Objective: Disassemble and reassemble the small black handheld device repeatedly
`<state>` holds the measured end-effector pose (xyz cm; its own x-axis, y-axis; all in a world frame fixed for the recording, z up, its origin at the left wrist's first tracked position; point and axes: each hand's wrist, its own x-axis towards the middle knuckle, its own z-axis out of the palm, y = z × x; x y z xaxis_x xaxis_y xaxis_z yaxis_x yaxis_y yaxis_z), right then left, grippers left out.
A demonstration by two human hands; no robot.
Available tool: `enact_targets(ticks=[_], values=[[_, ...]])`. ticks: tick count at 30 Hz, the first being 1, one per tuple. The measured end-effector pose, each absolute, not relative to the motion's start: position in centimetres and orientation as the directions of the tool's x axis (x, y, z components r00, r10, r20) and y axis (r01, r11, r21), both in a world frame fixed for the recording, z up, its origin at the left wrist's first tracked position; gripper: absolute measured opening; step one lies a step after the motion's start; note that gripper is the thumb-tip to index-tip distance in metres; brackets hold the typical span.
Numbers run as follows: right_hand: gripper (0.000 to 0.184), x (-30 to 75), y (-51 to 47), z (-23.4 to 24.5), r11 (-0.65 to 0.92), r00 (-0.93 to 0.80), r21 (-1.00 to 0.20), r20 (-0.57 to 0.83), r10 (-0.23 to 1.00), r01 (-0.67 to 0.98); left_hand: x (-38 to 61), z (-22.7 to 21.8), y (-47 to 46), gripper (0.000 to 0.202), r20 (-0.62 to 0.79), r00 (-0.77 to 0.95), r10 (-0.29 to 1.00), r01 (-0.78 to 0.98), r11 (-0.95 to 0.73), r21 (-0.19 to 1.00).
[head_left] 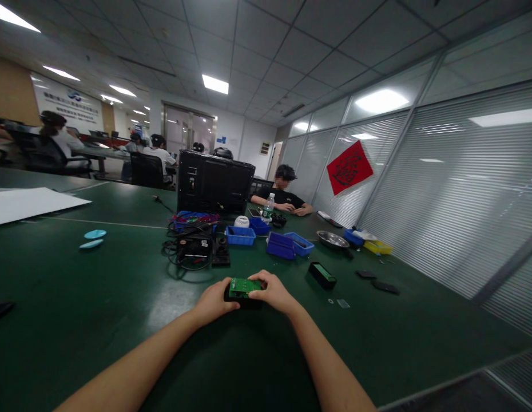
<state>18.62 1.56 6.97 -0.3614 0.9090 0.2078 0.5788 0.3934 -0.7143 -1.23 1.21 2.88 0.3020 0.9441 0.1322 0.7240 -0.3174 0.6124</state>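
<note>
Both of my hands meet over a small black device with a green circuit board [243, 287] on top, resting on the dark green table [98, 309]. My left hand [213, 301] grips its left side with fingers curled. My right hand [272, 292] grips its right side, fingertips pressed on the board's edge. A second black case with a green board [322, 274] lies to the right, apart from my hands.
Blue bins [241, 235], a tangle of black cables and a box [193, 249], a black computer case [214, 182], a metal bowl [333, 239] and a yellow tray [378, 247] stand further back. A person sits across the table [285, 191]. Others sit far left.
</note>
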Motion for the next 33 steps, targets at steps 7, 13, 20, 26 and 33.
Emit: enact_targets(ticks=[7, 13, 20, 26, 33], values=[[0.035, 18.8, 1.6, 6.9, 0.396, -0.367, -0.705, 0.203, 0.908, 0.588, -1.3, 2.9, 1.1, 0.05, 0.133, 0.311, 0.941, 0.71, -0.323, 0.626], [0.033, 18.7, 1.7, 6.6, 0.421, -0.401, -0.669, 0.195, 0.895, 0.613, -1.5, 2.6, 1.2, 0.054, 0.185, 0.323, 0.928, 0.678, -0.363, 0.639], [0.045, 19.1, 2.0, 5.9, 0.399, -0.444, -0.764, 0.166, 0.881, 0.507, -1.5, 2.3, 1.4, 0.052, 0.209, 0.336, 0.918, 0.651, -0.387, 0.652], [0.042, 19.2, 2.1, 5.8, 0.376, -0.439, -0.714, 0.106, 0.892, 0.591, -1.5, 2.1, 1.5, 0.055, 0.229, 0.318, 0.92, 0.627, -0.385, 0.677], [0.039, 18.6, 2.4, 4.6, 0.305, -0.263, -0.522, 0.155, 0.952, 0.796, -1.6, 1.1, 2.4, 0.051, 0.308, 0.165, 0.937, 0.537, -0.347, 0.768]])
